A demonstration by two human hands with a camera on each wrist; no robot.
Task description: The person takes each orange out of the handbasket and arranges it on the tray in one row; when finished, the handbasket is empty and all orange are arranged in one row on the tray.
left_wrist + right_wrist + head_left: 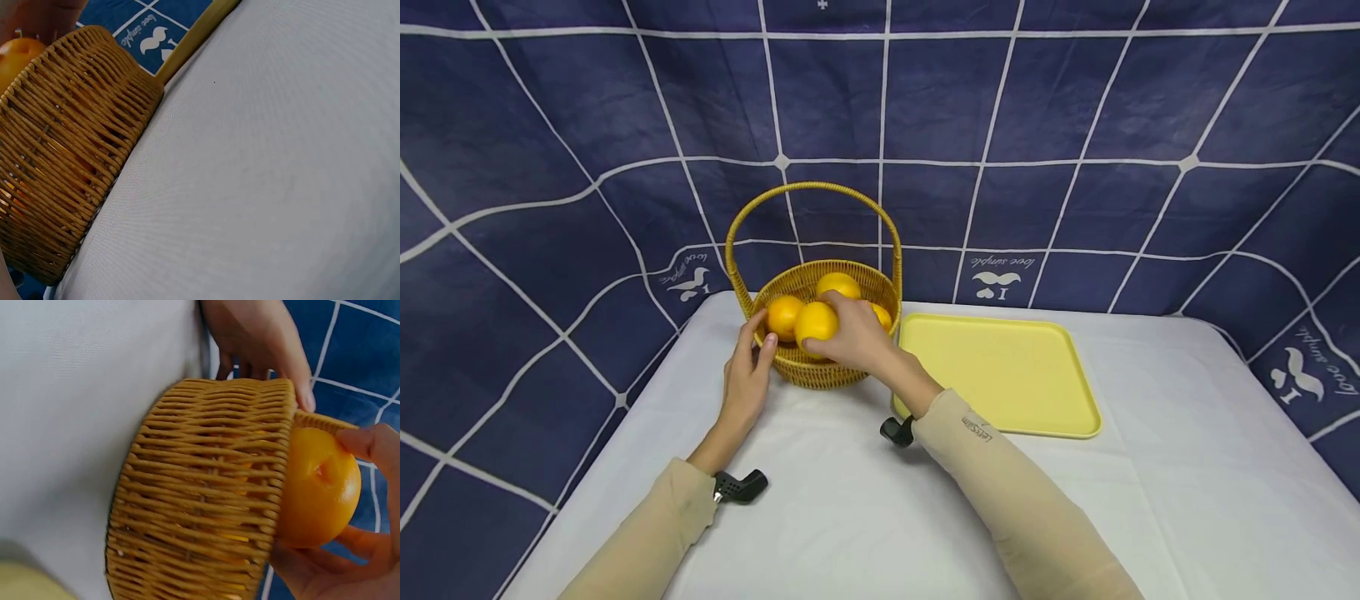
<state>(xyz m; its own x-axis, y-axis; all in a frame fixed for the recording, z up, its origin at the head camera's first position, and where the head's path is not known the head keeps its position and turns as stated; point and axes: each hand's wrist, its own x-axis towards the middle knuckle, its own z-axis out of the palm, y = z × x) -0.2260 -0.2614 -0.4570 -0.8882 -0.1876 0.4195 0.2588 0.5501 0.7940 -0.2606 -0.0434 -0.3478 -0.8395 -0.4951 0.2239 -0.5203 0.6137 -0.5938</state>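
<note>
A woven wicker basket [820, 375] with a tall hoop handle stands on the white-covered table, several oranges inside. My right hand [857, 333] grips one orange [816, 323] at the basket's opening, thumb on the near side and fingers behind. The right wrist view shows this orange [320, 487] above the woven rim, between thumb and fingers. On the basket's left side my left hand [747, 375] holds the rim, close to another orange [784, 317]. A further orange [838, 286] lies at the back, and one at the right is partly hidden by my right hand.
Right of the basket lies a yellow rectangular tray [1000, 375], partly behind my right wrist. A dark blue cloth with white grid lines [947, 108] hangs behind the table and along its sides. The basket handle [816, 185] arches over the opening.
</note>
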